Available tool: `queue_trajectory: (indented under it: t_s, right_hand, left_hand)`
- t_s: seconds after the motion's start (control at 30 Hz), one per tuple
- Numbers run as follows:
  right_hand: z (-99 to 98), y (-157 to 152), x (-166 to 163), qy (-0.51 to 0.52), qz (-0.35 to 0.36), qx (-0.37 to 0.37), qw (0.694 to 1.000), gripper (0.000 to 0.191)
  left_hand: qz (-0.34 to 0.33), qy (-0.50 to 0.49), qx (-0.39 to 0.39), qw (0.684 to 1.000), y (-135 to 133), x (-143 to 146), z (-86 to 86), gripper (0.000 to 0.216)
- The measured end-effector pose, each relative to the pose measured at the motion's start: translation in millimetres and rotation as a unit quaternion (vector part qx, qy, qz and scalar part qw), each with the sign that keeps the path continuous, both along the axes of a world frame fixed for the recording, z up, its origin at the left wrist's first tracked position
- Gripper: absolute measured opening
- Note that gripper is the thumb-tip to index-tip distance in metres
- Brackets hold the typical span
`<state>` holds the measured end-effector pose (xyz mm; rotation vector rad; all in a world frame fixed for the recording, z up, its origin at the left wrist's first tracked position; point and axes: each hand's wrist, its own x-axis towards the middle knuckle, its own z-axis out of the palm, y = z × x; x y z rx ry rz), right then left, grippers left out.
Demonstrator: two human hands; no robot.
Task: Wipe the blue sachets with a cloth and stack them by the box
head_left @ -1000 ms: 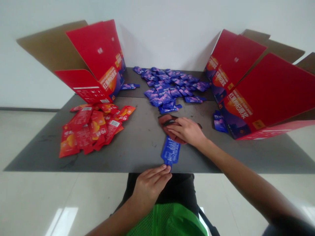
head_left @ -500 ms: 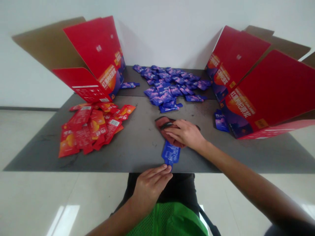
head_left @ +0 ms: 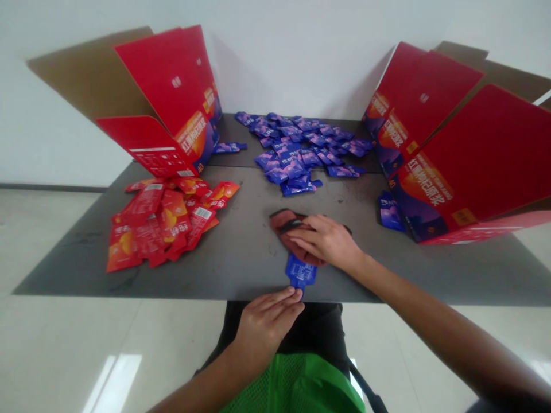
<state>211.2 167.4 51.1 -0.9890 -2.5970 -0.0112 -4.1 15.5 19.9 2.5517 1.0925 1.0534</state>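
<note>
A blue pouch (head_left: pixel 301 271) lies flat at the table's front edge, its printed side up and its narrow spout end toward me. My left hand (head_left: pixel 269 318) has its fingertips closed on that narrow end. Over the pouch's far part lies a reddish-brown cloth (head_left: pixel 284 225) with dark edging. My right hand (head_left: pixel 325 238) grips the bunched cloth and presses it down on the pouch. The cloth hides the pouch's far end.
Several blue-purple pouches (head_left: pixel 293 160) are heaped at the back of the grey table (head_left: pixel 249 229). Red pouches (head_left: pixel 172 223) form a pile on the left. Open red cartons stand at the left (head_left: pixel 159 103) and the right (head_left: pixel 434 155), a blue pouch (head_left: pixel 390 211) beside the right one.
My right hand and the cloth have slid a little toward me along the pouch, covering more of it. My left hand stays at the narrow end. The view has shifted slightly.
</note>
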Motion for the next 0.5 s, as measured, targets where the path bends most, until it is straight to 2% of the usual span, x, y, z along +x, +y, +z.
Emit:
queue_trajectory:
  t_s: [0.07,0.13,0.23,0.3,0.37,0.43,0.5]
  right_hand:
    - [11.4,22,7,-0.016,-0.047,0.035,0.998,0.028]
    - [24.2,18,7,0.006,-0.061,0.054,0.997,0.028]
    - [29.5,-26,-6,0.053,0.01,0.039,0.998,0.027]
    - [21.4,-55,-14,0.056,0.083,0.012,0.995,0.025]
    - [8.5,-65,-16,0.058,0.098,-0.015,0.993,0.025]
    - [-2.7,-49,-11,0.052,0.062,-0.022,0.997,0.027]
    - [-6.5,-17,0,0.021,0.015,-0.003,1.0,0.026]
  left_hand:
    - [0.006,0.0,0.001,1.0,0,0,-0.4,0.03]
    - [0.011,-0.004,0.002,1.0,-1,1,-1.3,0.03]
    - [0.019,-0.01,0.004,1.0,-1,3,-2.6,0.032]
    - [0.029,-0.01,0.001,1.0,-2,4,-2.8,0.035]
    - [0.028,-0.006,-0.008,1.0,-1,3,-2.5,0.034]
    - [0.012,-0.002,-0.012,1.0,-1,2,-1.9,0.033]
    - [0.004,0.0,-0.011,1.0,0,1,-1.3,0.032]
